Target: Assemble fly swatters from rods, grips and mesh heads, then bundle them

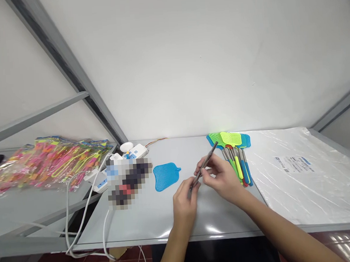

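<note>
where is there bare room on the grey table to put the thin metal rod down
Bare grey table lies along the near edge, between the white cables and the left hand. A smaller patch sits behind the blue mesh swatter head. It is crowded by the bundle of coloured swatters, beside the right hand.

A single head-worn camera looks forward and down across a grey table (156, 211) toward a white wall (189, 67). It sits close above the person's hands, with no second view.
</note>
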`<state>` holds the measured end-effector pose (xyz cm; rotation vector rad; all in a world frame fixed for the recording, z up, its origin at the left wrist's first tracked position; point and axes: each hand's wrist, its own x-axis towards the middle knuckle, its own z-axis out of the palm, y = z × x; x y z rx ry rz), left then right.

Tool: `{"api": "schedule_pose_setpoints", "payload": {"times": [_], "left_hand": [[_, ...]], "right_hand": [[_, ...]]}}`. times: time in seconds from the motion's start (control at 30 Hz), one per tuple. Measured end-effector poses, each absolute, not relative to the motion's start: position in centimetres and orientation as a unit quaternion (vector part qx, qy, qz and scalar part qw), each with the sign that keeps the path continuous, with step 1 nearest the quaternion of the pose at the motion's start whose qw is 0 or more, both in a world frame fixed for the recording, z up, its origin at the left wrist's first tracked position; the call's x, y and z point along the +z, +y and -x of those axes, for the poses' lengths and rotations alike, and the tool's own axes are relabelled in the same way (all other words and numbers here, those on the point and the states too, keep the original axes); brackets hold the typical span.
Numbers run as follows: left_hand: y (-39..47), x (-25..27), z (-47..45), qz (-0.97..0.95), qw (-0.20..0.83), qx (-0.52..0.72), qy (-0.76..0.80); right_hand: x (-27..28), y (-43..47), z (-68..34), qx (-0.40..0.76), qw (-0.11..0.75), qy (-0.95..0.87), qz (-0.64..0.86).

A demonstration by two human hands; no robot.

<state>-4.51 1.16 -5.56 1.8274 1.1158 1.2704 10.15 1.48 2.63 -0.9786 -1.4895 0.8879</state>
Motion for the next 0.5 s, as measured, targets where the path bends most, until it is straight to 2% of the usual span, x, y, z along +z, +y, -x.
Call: {"api": "schedule_pose_setpoints", "payload": {"times": [0.1, 0.2, 0.37, 0.5], "left_hand": [[1.2, -5.8, 4.5, -0.680, 0.321, 0.483, 0.449], [1.2, -6.0, 4.5, -0.670, 0.337, 0.480, 0.455], [1.1, -5.7, 4.5, -0.667, 0.351, 0.475, 0.454], [1.0, -5.3, 4.7, -0.678, 0.363, 0.464, 0.440]], "right_hand": [[2.5, 1.6, -10.4, 0.362, 0.583, -0.601, 0.410], [2.7, 1.8, -10.4, 0.358, 0.579, -0.608, 0.408], [3.4, 2.0, -10.4, 0.365, 0.530, -0.640, 0.420], [3.7, 1.9, -10.3, 0.369, 0.450, -0.688, 0.434]]}}
